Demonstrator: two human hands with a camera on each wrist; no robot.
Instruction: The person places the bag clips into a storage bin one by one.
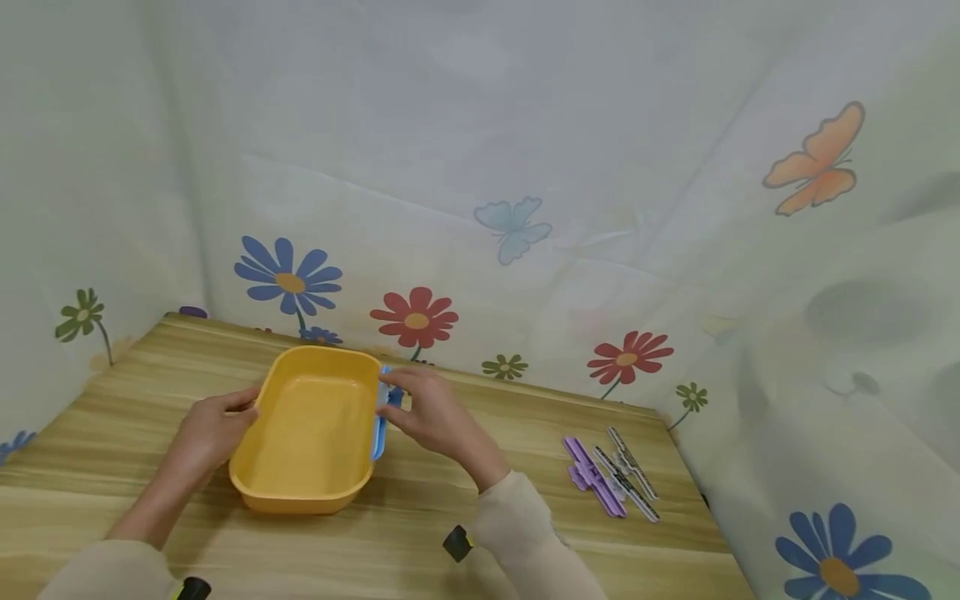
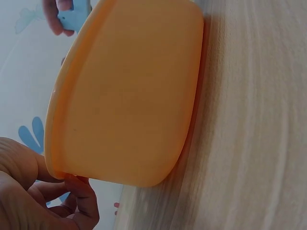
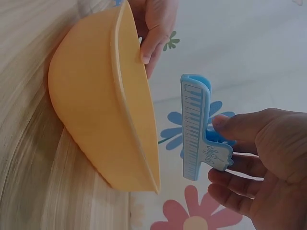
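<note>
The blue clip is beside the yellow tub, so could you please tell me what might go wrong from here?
The blue clip might slip, since the right hand holds it only at its handle side. It could also bump the yellow tub, being close to its rim. The tub might then swivel, as the left hand grips only one side.

Open room above yellow basin [image 1: 297, 505], clips [image 1: 596, 477] obstructing right tabletop [image 1: 510, 442], rear gap probably tight
</note>
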